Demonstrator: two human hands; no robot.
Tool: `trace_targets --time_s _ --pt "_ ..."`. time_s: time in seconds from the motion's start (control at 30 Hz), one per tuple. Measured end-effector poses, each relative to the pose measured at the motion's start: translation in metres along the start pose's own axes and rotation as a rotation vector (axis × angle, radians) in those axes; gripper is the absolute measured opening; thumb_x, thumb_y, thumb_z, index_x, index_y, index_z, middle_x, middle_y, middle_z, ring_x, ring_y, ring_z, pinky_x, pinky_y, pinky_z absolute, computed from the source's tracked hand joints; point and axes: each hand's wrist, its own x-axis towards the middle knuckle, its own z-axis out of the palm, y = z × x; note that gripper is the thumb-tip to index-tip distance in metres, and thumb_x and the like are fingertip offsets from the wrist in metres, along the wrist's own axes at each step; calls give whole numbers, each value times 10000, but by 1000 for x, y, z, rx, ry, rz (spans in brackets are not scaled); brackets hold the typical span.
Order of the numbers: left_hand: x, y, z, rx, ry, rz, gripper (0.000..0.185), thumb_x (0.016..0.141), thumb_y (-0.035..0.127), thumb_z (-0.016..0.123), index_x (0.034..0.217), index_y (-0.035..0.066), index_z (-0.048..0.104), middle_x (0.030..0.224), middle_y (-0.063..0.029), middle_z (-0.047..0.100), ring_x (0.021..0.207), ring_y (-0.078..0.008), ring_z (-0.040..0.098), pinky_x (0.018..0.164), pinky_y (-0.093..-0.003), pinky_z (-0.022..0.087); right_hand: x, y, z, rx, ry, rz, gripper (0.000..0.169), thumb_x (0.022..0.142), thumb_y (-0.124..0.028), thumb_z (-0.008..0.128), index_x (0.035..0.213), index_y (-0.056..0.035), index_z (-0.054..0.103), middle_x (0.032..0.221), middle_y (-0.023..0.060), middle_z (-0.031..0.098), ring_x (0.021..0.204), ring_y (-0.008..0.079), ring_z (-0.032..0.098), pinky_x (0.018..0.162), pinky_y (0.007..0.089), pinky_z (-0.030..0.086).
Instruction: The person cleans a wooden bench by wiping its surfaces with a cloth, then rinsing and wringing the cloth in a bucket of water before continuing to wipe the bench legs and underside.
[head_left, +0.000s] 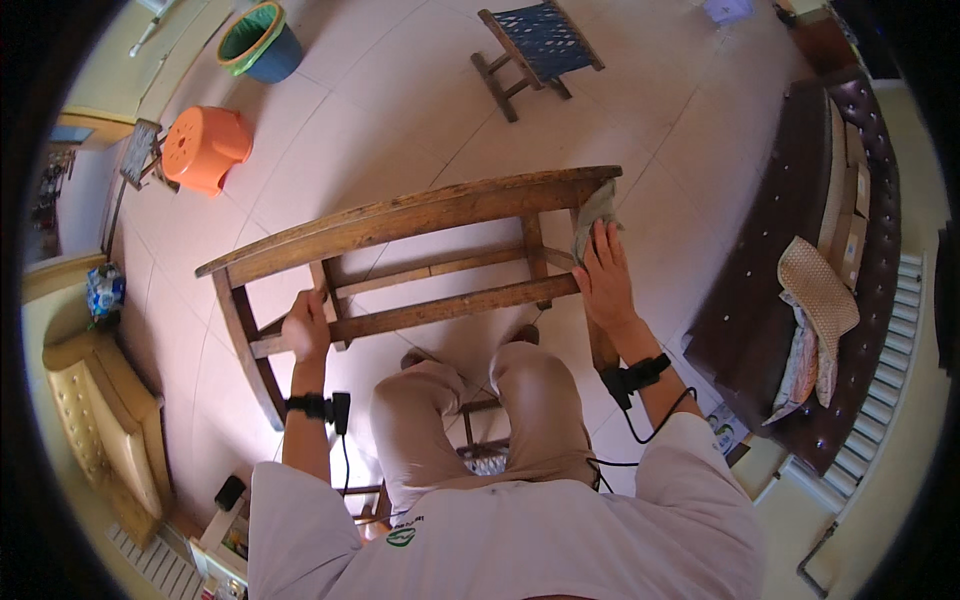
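A worn wooden bench (405, 217) is tipped in front of my knees, with its legs and stretchers facing me. My left hand (306, 326) is closed around the stretcher rail near the bench's left end. At the right end, my right hand (606, 281) holds a grey-green cloth (600, 206) against the upper part of the leg, just under the edge of the seat board. The fingers lie spread along the cloth, which hides part of the wood. Black straps with cabled devices are on both wrists.
A folding stool (544, 45) with a blue woven seat stands ahead on the tiled floor. To the left are an orange plastic stool (206, 146), a lined bin (262, 45) and a tan tufted sofa (112, 420). A dark brown sofa (757, 285) runs along the right.
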Motion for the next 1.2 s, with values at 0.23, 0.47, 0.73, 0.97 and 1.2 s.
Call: trace_targets --time_s 0.23,0.47,0.73,0.97,1.2 --pt "-8 7 -5 -118 30 -24 252 941 180 479 799 12 601 603 -111 572 492 -172 531 462 -301 410 29 19 4 -100 -32 -97 460 920 -227 481 1267 66 411 1417 208 289 1328 390 234 1051 406 298" --pt "-9 2 0 -33 59 -83 307 944 249 460 776 31 595 638 -146 586 527 -266 565 499 -356 435 22 21 6 -41 -11 -86 422 940 -203 437 1283 44 419 1418 199 308 1323 371 263 1055 396 299" --pt "-9 -3 -5 15 58 -15 300 919 271 466 791 22 573 746 -192 603 710 -395 571 601 -434 446 -31 12 8 -64 -60 -93 436 963 -231 370 1292 53 407 1413 207 314 1313 356 288 1060 396 294" --pt "-5 -13 5 75 61 -20 341 925 336 419 899 52 607 858 -184 633 800 -387 591 674 -461 459 -90 -8 -9 -31 -146 37 461 962 -254 342 1283 70 413 1394 217 346 1298 348 320 1055 394 298" --pt "-9 -6 1 95 77 -42 361 928 361 416 846 42 564 798 -207 606 780 -421 562 645 -497 433 -161 -23 -19 88 -153 67 439 957 -247 360 1267 52 445 1380 195 379 1283 341 348 1043 394 314"
